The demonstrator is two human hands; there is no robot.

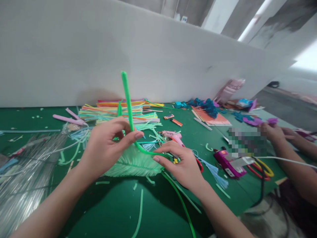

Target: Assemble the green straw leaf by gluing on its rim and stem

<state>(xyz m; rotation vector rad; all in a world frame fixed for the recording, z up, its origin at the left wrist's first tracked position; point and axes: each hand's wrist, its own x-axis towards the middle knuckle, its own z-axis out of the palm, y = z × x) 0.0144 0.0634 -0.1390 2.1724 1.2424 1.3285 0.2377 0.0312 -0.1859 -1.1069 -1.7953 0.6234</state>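
A bright green pipe cleaner point(128, 102) is pinched between the fingers of my left hand point(111, 142), one end sticking straight up. From there it bends and runs sideways to my right hand point(179, 162), whose thumb and forefinger close on it. Below and behind both hands is a light green feather-shaped fuzzy piece point(138, 163), partly covered by my left hand. Another green upright strip point(119, 109) shows just behind my left knuckles. Past my right hand, a long green strand point(182, 198) trails down toward the table's near edge.
Bundles of coloured pipe cleaners point(119, 112) lie along the back. A pink glue gun point(173, 135) rests behind my right hand. At left are clear thin rods point(37, 175) and a lilac tool point(71, 119). On the right, a magenta device point(229, 165) sits near a co-worker's hands point(274, 134).
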